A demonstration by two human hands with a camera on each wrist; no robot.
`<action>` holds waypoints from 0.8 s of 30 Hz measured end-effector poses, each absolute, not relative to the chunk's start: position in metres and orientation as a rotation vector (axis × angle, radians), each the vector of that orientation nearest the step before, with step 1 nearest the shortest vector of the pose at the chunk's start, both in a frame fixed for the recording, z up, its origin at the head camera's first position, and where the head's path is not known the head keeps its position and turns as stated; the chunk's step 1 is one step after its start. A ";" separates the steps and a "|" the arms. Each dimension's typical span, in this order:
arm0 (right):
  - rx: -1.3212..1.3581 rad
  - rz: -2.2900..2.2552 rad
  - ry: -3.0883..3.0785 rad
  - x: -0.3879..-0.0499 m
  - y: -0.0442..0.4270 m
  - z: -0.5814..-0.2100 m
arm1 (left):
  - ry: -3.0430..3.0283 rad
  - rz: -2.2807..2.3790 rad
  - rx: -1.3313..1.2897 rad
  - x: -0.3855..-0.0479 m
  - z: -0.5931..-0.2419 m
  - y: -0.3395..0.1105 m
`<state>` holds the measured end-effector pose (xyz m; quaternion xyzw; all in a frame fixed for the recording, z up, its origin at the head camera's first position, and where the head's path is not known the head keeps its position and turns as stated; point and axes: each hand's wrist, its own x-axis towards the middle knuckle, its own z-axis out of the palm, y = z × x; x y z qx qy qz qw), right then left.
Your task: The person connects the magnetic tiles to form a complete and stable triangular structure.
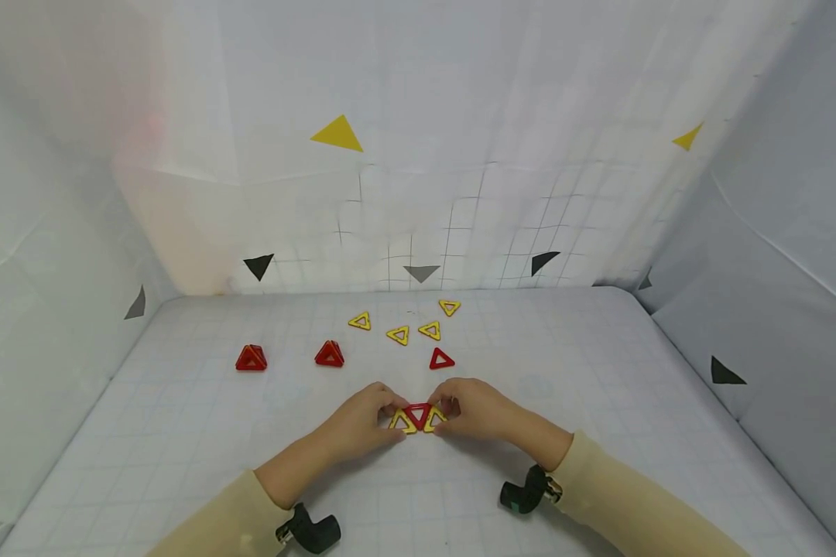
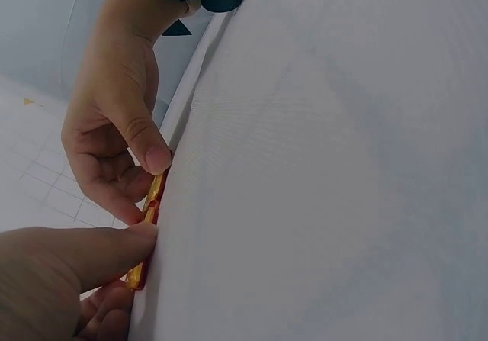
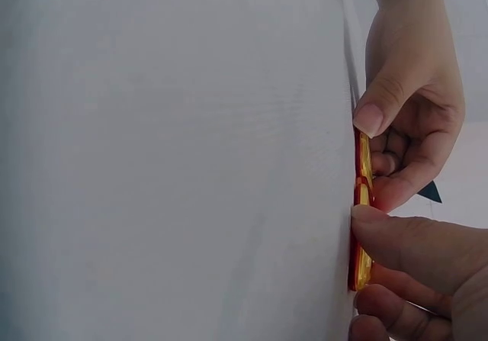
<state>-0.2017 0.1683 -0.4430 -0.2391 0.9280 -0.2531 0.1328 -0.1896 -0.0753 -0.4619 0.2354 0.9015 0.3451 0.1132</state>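
In the head view a red triangle tile [image 1: 418,415] lies point-down between a left yellow triangle tile [image 1: 402,422] and a right yellow triangle tile [image 1: 434,419], edge to edge, low on the white table. My left hand [image 1: 362,418] pinches the left yellow tile between thumb and fingers. On the other side, my right hand [image 1: 479,410] pinches the right yellow tile the same way. Both wrist views show the row edge-on, with a thumb [image 2: 126,251] on the near side. Fingers hide parts of the outer tiles.
Beyond the hands are a loose red triangle [image 1: 441,359] and several yellow triangles [image 1: 398,335]. Two small red pyramids stand left of them, one outer [image 1: 251,358] and one inner [image 1: 330,354]. White sheet walls [image 1: 418,216] enclose the table [image 1: 634,402].
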 end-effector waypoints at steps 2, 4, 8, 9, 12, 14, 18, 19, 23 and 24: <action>-0.694 -0.734 2.690 -0.202 0.168 -0.443 | 2.643 1.011 0.688 -0.189 -0.461 -0.075; -0.696 -0.732 2.690 -0.202 0.168 -0.444 | 2.642 1.011 0.686 -0.189 -0.460 -0.075; -0.699 -0.734 2.688 -0.202 0.169 -0.443 | 2.640 1.014 0.682 -0.188 -0.459 -0.075; -0.699 -0.735 2.687 -0.202 0.169 -0.443 | 2.639 1.015 0.682 -0.188 -0.458 -0.075; -0.696 -0.741 2.683 -0.202 0.169 -0.443 | 2.636 1.017 0.680 -0.188 -0.458 -0.075; -0.695 -0.746 2.679 -0.203 0.169 -0.444 | 2.633 1.016 0.678 -0.188 -0.458 -0.075; -0.700 -0.750 2.677 -0.203 0.169 -0.445 | 2.620 1.013 0.673 -0.189 -0.457 -0.076; -0.702 -0.751 2.677 -0.203 0.169 -0.445 | 2.619 1.006 0.670 -0.189 -0.457 -0.076; -0.707 -0.748 2.675 -0.204 0.170 -0.445 | 2.612 1.004 0.660 -0.193 -0.455 -0.077; -0.706 -0.747 2.674 -0.204 0.170 -0.445 | 2.615 1.006 0.644 -0.194 -0.454 -0.078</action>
